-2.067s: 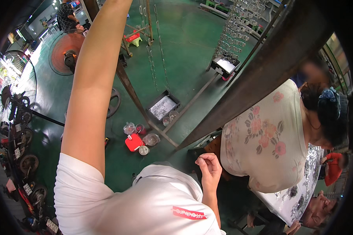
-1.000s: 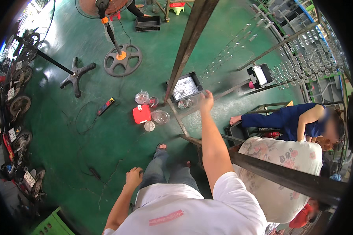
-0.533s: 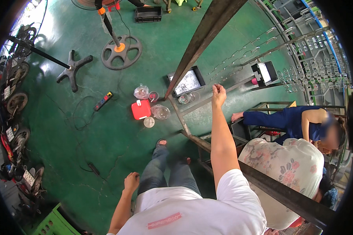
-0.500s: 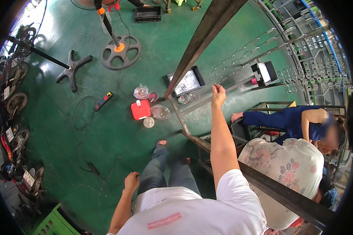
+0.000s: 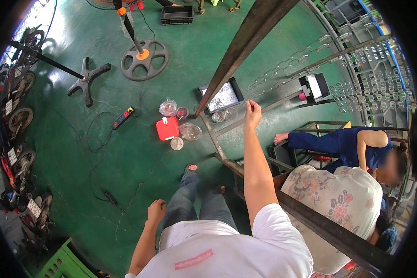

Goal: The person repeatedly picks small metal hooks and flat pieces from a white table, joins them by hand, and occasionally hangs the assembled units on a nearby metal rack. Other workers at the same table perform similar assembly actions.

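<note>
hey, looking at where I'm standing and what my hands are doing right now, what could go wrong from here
Your right hand is raised, fist closed, beside the slanted metal beam; whether it grips anything I can't tell. A swing could knock knuckles on the steel. The red container and clear plastic bags lie on the green floor just ahead of your sandalled foot, an easy trip. Cables and a power strip trail nearby, a possible snag.

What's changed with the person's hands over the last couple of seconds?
The right hand has come up, arm outstretched, fist closed beside the slanted metal bar. The left hand has dropped from overhead to hang by the hip. The red container stays put on the green floor.
</note>
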The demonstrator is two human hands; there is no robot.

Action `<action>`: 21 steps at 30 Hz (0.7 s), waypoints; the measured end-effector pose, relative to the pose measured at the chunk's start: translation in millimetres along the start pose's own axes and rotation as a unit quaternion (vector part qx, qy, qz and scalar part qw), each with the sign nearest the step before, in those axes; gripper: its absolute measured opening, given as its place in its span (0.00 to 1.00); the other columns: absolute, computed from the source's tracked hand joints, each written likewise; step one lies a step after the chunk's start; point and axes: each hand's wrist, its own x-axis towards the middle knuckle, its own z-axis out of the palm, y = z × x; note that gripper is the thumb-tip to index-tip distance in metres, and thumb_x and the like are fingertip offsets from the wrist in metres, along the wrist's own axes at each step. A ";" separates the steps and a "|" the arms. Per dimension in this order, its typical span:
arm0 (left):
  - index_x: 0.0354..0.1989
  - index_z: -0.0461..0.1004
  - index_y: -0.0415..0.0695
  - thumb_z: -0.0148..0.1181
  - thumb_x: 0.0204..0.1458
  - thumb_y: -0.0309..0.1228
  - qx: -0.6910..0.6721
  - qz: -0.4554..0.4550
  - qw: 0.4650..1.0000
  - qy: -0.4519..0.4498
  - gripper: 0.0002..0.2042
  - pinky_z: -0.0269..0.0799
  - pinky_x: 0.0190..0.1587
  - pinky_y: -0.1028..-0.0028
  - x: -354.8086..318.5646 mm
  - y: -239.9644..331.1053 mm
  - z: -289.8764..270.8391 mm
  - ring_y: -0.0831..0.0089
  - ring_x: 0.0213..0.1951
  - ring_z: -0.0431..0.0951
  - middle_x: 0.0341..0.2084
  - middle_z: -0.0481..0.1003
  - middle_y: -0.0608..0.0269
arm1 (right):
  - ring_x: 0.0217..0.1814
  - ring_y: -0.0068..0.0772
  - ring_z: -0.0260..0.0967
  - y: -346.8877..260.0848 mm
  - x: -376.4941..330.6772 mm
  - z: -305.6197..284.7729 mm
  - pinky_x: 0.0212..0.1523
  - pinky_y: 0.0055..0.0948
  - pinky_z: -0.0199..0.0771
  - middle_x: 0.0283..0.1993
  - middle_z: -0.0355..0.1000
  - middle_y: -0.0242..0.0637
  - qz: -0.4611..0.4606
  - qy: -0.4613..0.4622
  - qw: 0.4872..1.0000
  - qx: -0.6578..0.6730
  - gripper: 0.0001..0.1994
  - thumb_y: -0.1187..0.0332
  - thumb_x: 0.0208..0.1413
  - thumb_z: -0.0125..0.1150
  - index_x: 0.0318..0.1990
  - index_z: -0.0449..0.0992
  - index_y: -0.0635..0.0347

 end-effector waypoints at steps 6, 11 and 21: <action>0.37 0.78 0.45 0.55 0.51 0.30 0.014 0.005 1.000 -0.005 0.08 0.74 0.38 0.58 -0.4 -3.5 8.0 0.52 0.35 0.78 0.33 0.77 0.54 | 0.35 0.32 0.69 -0.1 -13.5 -8.6 0.39 0.30 0.70 0.35 0.72 0.38 0.000 0.006 1.000 -0.007 0.08 0.68 0.53 0.65 0.37 0.80 0.62; 0.33 0.77 0.44 0.53 0.51 0.31 0.058 0.038 0.998 -0.008 0.07 0.73 0.40 0.55 2.6 -20.1 18.8 0.50 0.36 0.78 0.33 0.77 0.52 | 0.38 0.28 0.71 18.1 -22.7 -17.1 0.42 0.28 0.71 0.38 0.75 0.37 0.001 0.017 1.000 -0.025 0.08 0.71 0.53 0.64 0.38 0.78 0.67; 0.37 0.79 0.48 0.55 0.49 0.34 0.077 0.054 0.995 -0.028 0.10 0.75 0.44 0.57 22.2 -40.4 21.8 0.50 0.40 0.79 0.35 0.79 0.51 | 0.42 0.39 0.72 -17.5 -54.7 -44.5 0.46 0.33 0.70 0.37 0.75 0.42 0.035 0.040 0.998 -0.018 0.10 0.66 0.53 0.64 0.39 0.80 0.63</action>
